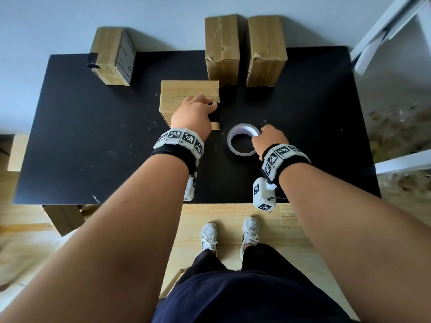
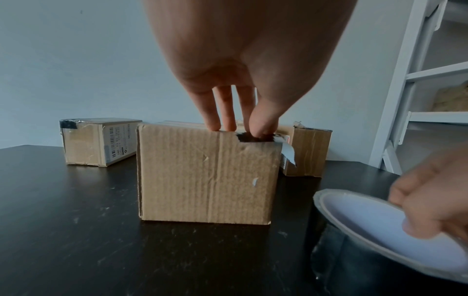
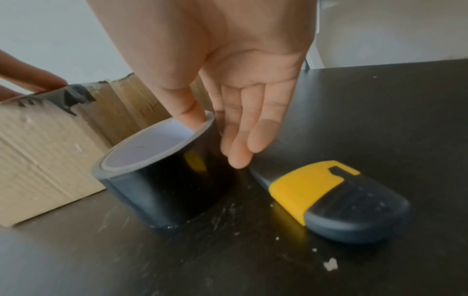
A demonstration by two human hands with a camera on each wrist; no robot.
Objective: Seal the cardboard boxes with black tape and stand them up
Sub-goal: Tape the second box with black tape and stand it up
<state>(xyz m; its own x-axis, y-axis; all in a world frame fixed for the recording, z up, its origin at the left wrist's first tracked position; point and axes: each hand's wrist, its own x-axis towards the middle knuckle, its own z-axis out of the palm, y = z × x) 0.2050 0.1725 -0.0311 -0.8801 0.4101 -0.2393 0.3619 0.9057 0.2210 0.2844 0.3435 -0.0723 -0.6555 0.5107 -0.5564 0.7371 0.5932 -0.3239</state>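
Observation:
A cardboard box (image 1: 184,94) lies on the black table (image 1: 93,136) in front of me. My left hand (image 1: 207,108) rests on its right end. Its straight fingers (image 2: 215,120) touch the top edge while the thumb presses a strip of black tape (image 2: 253,138) down over the corner. To the right stands the roll of black tape (image 1: 242,130). My right hand (image 1: 261,136) pinches its wall, thumb (image 3: 192,112) inside the white core and fingers along the outside of the tape roll (image 3: 162,180).
A yellow and dark utility knife (image 3: 329,196) lies just right of the roll. One box with black tape on its end (image 1: 112,57) sits at the back left, and two brown boxes (image 1: 222,47) (image 1: 267,50) at the back. A white frame (image 1: 384,26) stands beyond the table's right edge.

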